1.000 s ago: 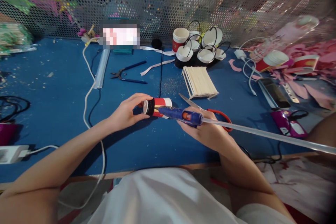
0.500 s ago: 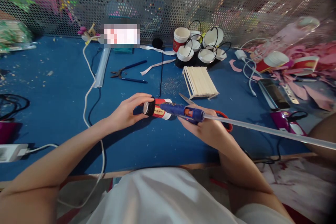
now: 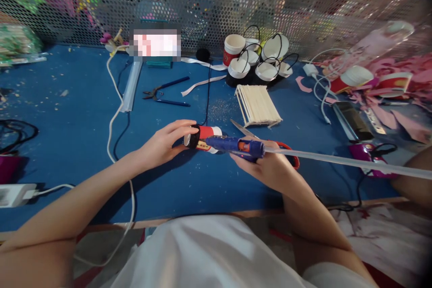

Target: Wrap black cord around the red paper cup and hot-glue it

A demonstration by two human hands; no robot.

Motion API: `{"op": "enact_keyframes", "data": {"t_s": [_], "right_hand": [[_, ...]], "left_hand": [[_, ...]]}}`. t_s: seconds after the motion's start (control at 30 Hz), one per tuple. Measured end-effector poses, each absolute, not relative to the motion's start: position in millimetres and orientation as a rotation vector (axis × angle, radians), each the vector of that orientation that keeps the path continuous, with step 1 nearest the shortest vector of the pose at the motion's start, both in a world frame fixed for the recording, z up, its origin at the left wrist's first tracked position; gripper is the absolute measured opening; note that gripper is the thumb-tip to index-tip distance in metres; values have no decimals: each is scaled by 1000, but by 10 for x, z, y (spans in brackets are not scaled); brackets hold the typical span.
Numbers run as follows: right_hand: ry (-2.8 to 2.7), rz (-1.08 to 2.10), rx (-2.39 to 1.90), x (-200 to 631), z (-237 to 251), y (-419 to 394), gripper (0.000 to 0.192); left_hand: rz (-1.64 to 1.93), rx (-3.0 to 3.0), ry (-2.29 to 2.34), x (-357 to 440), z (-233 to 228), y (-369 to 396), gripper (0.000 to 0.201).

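Head view: a blue table (image 3: 175, 189), with both hands at work over its near middle.
Cup: the red and white cup (image 3: 208, 132) lies on its side between the hands, white rim to the right; whether it rests on the table or hangs just above it, I cannot tell.
Band: black cord (image 3: 193, 139) circles the cup's left end, and a strand runs back towards a dark ball (image 3: 203, 55).
Left hand: the left hand (image 3: 160, 146) is narrowed on the banded end, fingers over the top, thumb partly hidden.
Right hand: the right hand (image 3: 270, 168) is wrapped round the blue glue gun (image 3: 226, 144), which points left across the cup; the trigger finger's squeeze does not show.
Gun tip: near the band's edge; contact is too small to judge. A thin bead laid close to the last turn would probably hold best.
Fingers: best kept clear of fresh glue, turning the cup in small steps rather than swinging the gun.
Strand: light tension should lay the turns side by side.
Glue stick: the long stick (image 3: 337, 159) trails behind the gun and could snag.
Scissors: the scissors (image 3: 243, 129) lie partly hidden by the right hand; worth minding the blades.
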State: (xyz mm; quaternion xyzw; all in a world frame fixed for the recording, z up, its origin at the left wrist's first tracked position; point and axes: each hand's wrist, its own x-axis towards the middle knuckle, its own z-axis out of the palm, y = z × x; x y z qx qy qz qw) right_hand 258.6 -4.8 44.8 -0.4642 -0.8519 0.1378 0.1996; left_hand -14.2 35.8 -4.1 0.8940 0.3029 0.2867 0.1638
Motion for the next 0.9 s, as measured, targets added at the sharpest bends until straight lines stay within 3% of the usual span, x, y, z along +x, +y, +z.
{"op": "enact_keyframes", "data": {"t_s": [0.9], "right_hand": [[-2240,409,-1383,2561,454,28,14]], "left_hand": [[742,2714,837,-125,0,292,32]]}}
